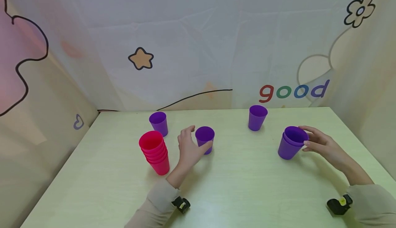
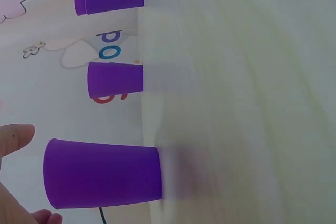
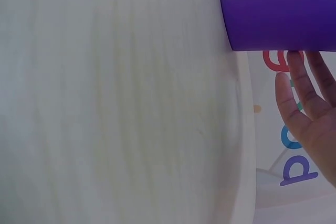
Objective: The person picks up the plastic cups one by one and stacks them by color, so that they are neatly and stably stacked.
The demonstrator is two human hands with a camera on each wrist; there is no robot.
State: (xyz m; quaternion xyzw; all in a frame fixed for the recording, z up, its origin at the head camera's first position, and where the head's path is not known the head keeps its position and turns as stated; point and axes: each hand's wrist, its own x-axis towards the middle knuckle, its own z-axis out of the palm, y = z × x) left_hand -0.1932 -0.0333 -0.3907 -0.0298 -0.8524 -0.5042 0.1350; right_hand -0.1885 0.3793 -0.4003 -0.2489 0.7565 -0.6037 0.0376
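My left hand (image 1: 198, 139) is spread beside a lone purple cup (image 1: 205, 138) at the table's middle, thumb at its front wall and fingers off its left side. The left wrist view shows that cup (image 2: 102, 174) large, with a fingertip (image 2: 16, 137) standing clear of it. To the right, my right hand (image 1: 304, 139) has straight fingers touching the rim of two nested purple cups (image 1: 289, 144), which lean slightly. In the right wrist view the fingertips (image 3: 294, 59) reach the nested cups' wall (image 3: 281, 14).
A stack of several red cups (image 1: 154, 151) stands just left of my left hand. Single purple cups stand at the back left (image 1: 158, 122) and back right (image 1: 257, 117). The pale table (image 1: 241, 186) meets patterned cloth walls on three sides.
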